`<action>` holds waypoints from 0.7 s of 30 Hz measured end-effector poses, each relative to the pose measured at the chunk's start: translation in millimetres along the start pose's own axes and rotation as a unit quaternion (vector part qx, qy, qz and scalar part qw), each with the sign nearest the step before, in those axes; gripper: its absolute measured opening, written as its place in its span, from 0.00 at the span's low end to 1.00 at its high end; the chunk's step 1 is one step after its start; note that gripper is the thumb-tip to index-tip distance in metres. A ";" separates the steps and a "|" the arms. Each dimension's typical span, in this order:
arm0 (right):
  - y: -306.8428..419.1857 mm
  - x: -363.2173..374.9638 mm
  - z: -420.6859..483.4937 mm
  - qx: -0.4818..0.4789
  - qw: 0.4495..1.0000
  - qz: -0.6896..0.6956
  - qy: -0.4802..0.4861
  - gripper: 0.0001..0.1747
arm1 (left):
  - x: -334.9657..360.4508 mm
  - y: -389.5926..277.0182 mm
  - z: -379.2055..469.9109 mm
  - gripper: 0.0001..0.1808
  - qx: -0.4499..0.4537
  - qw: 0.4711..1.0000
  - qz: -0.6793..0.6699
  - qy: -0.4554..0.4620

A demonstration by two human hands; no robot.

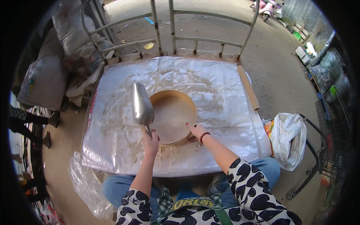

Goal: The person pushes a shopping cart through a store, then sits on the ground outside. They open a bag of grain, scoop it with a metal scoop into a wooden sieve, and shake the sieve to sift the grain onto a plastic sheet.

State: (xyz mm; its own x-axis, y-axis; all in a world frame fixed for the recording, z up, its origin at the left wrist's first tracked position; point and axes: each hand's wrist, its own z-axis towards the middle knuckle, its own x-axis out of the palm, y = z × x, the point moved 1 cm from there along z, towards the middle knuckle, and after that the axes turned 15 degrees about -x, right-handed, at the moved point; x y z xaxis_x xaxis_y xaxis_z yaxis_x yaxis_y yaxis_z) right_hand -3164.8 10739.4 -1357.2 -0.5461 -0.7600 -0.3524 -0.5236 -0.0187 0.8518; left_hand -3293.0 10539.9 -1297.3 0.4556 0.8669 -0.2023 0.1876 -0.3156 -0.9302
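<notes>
In my left hand [150, 143] is the handle of a metal scoop [141, 105], its bowl pointing away from me and partly covering the left rim of a round sieve. The round sieve [173, 94] has a tan rim and a pale mesh, and rests on or just over a plastic-covered platform; I cannot tell which. My right hand [198, 131] grips the sieve's near right rim, thumb on top. Under the sieve, a white plastic sheet [112, 84] covers the platform, wrinkled and dusted with brownish powder.
Metal railings [208, 42] bound the platform's far side. A cardboard tube [248, 88] lies along the right edge. Beside it stands a white woven sack [289, 137] next to a wheeled metal frame [312, 149]. Clear plastic [88, 182] lies low at left, and a person's legs [31, 126] show farther left.
</notes>
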 end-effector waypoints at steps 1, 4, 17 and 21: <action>2.9 -16.9 6.1 0.002 0.999 0.006 -0.036 0.34 | 5.8 3.5 -3.0 0.06 0.024 1.000 0.003 0.016; 10.1 -101.0 28.4 0.025 0.999 -0.024 -0.009 0.31 | 17.7 14.5 -14.8 0.07 0.071 0.990 0.122 0.024; -94.4 -349.7 99.4 0.098 0.855 -0.460 -0.219 0.29 | 37.9 16.3 -45.5 0.18 0.121 0.895 0.422 0.081; -112.4 -352.0 101.6 0.094 0.877 -0.391 -0.264 0.27 | 38.4 20.7 -46.5 0.19 0.146 0.879 0.451 0.049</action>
State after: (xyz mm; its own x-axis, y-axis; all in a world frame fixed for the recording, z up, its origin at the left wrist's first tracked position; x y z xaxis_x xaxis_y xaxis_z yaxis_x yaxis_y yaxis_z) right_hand -2980.2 11075.1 -1368.3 -0.1730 -0.1544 -0.9727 -0.9446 -0.2539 0.2083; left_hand -3231.2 10548.7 -1310.1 0.3805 0.2720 -0.8839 -0.5131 -0.7330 -0.4465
